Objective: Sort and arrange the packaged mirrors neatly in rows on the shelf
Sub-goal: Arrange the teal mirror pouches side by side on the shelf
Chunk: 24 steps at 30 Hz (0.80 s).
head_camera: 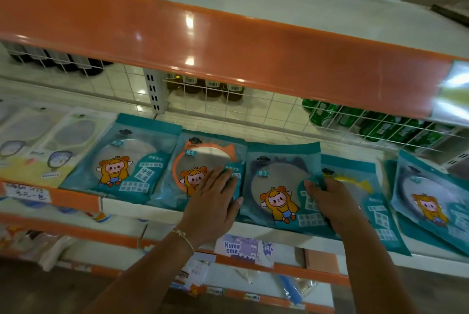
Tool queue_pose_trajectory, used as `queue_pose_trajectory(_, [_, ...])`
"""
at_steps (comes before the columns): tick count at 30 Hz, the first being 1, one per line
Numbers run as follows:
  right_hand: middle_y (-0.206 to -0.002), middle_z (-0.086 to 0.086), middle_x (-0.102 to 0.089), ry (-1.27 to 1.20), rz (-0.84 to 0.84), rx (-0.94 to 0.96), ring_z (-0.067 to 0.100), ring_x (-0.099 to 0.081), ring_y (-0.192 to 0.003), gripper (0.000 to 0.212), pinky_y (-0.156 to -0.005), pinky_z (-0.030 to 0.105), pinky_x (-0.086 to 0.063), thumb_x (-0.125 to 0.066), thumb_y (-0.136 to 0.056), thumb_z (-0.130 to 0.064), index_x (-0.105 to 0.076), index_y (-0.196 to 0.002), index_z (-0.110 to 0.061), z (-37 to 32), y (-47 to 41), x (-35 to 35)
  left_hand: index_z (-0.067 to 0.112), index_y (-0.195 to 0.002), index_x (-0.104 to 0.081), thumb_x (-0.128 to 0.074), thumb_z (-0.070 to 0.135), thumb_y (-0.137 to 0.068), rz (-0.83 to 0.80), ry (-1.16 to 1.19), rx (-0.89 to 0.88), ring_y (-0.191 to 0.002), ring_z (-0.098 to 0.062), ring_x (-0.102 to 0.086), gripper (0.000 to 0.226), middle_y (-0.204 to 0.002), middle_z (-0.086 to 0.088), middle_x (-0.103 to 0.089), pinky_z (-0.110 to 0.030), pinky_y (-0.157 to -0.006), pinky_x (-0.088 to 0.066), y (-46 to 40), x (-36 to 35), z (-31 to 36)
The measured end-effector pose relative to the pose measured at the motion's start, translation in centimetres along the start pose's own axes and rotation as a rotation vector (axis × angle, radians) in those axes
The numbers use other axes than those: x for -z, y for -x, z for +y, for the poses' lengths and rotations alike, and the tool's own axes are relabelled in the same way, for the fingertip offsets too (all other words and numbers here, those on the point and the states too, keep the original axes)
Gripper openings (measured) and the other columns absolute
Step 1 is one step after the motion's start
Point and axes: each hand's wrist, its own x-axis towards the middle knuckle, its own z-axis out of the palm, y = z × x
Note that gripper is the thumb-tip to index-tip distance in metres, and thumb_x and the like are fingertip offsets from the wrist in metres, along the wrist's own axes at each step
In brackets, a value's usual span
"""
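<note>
We stand at the shelf, where the teal packaged mirrors lie in a row along its near edge, and the dark-rimmed mirror pack sits in the middle between our hands. Our left hand lies flat with straight fingers on the orange-rimmed pack to the left, its thumb at the dark pack's left edge; our right hand pinches the dark pack's right edge, over the yellow-rimmed pack. The packs overlap and overhang the front lip, so we judge a careless tug could drag a neighbour askew or slide one off. Far behind, a wire grid fences bottles and green cans, limiting room to push back.
</note>
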Motion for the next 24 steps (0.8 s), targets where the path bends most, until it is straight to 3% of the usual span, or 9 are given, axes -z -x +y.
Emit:
queue_pose_trajectory(5, [-0.080,0.005,-0.068,0.150,0.043,0.041,0.016,-0.068,-0.066,0.018,-0.053,0.026,-0.048,-0.061,-0.095,-0.032,-0.060,-0.096,-0.015,-0.2,0.4,-0.2,0.013,-0.138,-0.051,-0.024,0.048,-0.100,0.015,0.030,-0.018,-0.143,-0.026,-0.029,0.058,-0.148,-0.008,-0.044,-0.043,-0.120,-0.020,0.1,0.1,-0.2])
queue_pose_trajectory(8, [-0.083,-0.004,-0.062,0.340,0.141,0.129,0.009,-0.062,-0.067,0.019,-0.050,0.022,-0.041,-0.061,-0.094,-0.038,-0.053,-0.102,-0.022,0.1,0.7,-0.6,0.016,-0.137,-0.053,-0.028,0.051,-0.098,0.017,0.043,-0.034,-0.143,-0.027,-0.029,0.058,-0.148,-0.008,-0.043,-0.046,-0.119,-0.022,0.1,0.0,-0.3])
queue_pose_trajectory(15, [-0.112,0.011,-0.062,0.493,0.327,0.204,0.022,-0.058,-0.092,0.048,-0.075,0.031,-0.045,-0.061,-0.092,-0.043,-0.054,-0.127,-0.011,2.0,-0.3,-1.8,0.017,-0.137,-0.053,-0.031,0.055,-0.096,0.002,0.029,-0.031,-0.143,-0.027,-0.028,0.060,-0.149,-0.007,-0.043,-0.046,-0.119,-0.021,0.0,-0.1,-0.5])
queue_pose_trajectory(19, [-0.112,0.013,-0.059,0.565,0.364,0.230,0.020,-0.049,-0.092,0.040,-0.079,0.029,-0.039,-0.058,-0.095,-0.037,-0.054,-0.123,-0.009,2.2,-0.3,-2.1,0.017,-0.136,-0.054,-0.018,0.053,-0.100,-0.006,0.037,-0.010,-0.144,-0.027,-0.028,0.062,-0.149,-0.007,-0.043,-0.045,-0.119,-0.020,0.0,-0.1,-0.3])
queue_pose_trajectory(24, [-0.103,0.012,-0.060,0.624,0.413,0.300,0.028,-0.053,-0.096,0.031,-0.085,0.038,-0.046,-0.055,-0.095,-0.039,-0.060,-0.107,-0.011,3.0,-0.7,-2.6,0.020,-0.136,-0.054,-0.017,0.059,-0.099,-0.006,0.063,-0.018,-0.145,-0.026,-0.025,0.065,-0.150,-0.007,-0.041,-0.047,-0.119,-0.020,0.1,0.0,-0.3])
